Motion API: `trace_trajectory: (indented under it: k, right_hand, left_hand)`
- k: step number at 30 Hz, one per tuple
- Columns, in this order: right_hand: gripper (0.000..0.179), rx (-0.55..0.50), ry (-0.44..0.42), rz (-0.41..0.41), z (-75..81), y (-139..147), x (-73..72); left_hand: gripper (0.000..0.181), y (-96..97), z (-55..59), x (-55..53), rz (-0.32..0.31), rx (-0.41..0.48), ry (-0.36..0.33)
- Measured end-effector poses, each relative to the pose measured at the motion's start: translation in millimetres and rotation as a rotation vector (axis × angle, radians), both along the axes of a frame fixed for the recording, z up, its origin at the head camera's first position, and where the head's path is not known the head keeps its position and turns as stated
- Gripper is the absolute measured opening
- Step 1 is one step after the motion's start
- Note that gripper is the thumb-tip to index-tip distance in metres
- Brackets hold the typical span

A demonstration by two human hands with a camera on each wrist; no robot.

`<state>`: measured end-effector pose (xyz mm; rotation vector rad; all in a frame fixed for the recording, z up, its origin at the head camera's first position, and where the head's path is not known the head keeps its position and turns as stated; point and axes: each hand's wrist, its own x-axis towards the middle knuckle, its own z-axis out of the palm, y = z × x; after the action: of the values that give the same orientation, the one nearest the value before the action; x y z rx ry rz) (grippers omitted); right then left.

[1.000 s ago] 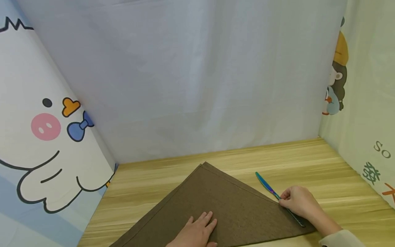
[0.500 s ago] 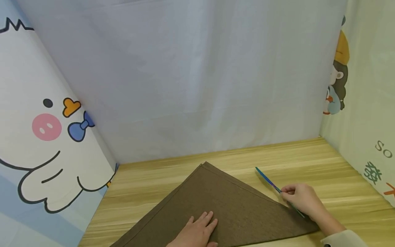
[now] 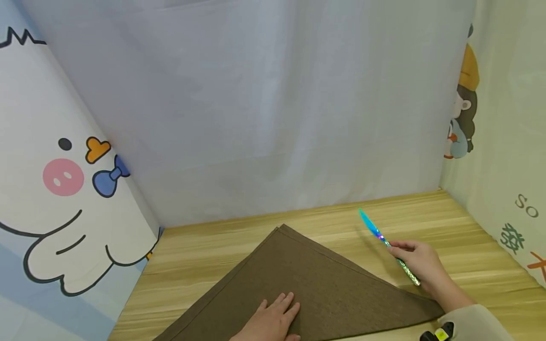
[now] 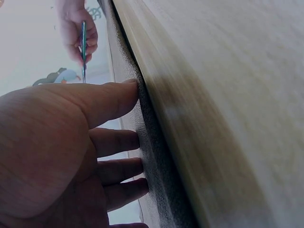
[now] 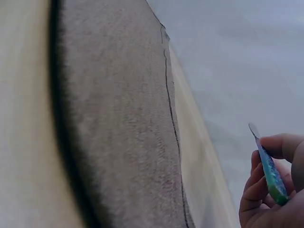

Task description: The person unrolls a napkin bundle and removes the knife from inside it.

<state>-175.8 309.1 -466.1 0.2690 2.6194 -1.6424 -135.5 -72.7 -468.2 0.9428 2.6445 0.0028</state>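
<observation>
A brown cloth [image 3: 324, 289], folded into a triangle with its point toward the back, lies on the wooden table. My left hand [image 3: 273, 319] rests on it with fingers spread; in the left wrist view the fingertips [image 4: 128, 192] press the cloth near its folded edge. My right hand [image 3: 422, 265] pinches a table knife [image 3: 371, 225] by its patterned handle, blade pointing up and left, beyond the cloth's right slope. The right wrist view shows the knife's green-blue handle [image 5: 273, 178] between thumb and curled fingers, raised off the cloth.
The wood-grain table [image 3: 213, 241] ends at a pale curtain [image 3: 256, 118] along the back. A cartoon-printed sheet [image 3: 25, 180] hangs at the left, another printed sheet [image 3: 503, 142] at the right. A black wrist strap [image 3: 439, 333] shows by the right sleeve.
My right hand has lifted the knife up off the cloth's right part and moved it slightly away toward the back. My left hand has stayed in place.
</observation>
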Motion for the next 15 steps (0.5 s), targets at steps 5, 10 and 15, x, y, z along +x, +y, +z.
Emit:
trace_trajectory:
  k: [5,10,15]
  right_hand:
    - [0.062,-0.043,-0.051,-0.05,0.3,1.1,-10.4]
    - [0.055,-0.035,-0.027,-0.097,-2.4,-2.2,-21.4]
    - [0.049,-0.007,-0.009,-0.107,-6.5,-3.4,-28.4]
  left_hand:
    - [0.064,-0.8,-2.1,-0.8,0.003,0.005,0.003]
    - [0.064,-1.5,-2.8,-1.2,0.002,0.012,0.007]
    - [0.065,-0.9,-4.0,-0.8,0.002,0.013,0.009]
